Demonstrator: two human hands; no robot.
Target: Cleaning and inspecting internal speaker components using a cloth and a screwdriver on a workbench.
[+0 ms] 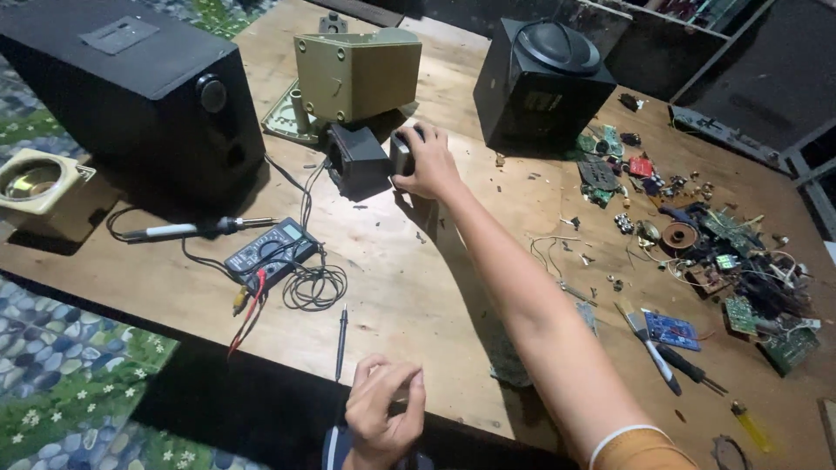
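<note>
Reaching across the table [409,287], the right hand [427,164] closes its fingers around a small grey block [401,152], which sits just beside a black transformer [357,161] below the olive housing [357,74]; the grip looks meant to steady or lift it. Near the table's front edge the left hand [383,418] hangs with fingertips pinched together, but whether they hold anything cannot be told. Close by lie a multimeter [272,252] with its coiled leads, one probe [341,344] and a soldering iron [196,229], all within easy reach. Two black speaker boxes [131,87] [540,83] stand at the back. Circuit boards and loose parts [723,261] are heaped on the right. Bare, scuffed wood tops the table; patterned flooring [70,383] shows to the left, in dim light
</note>
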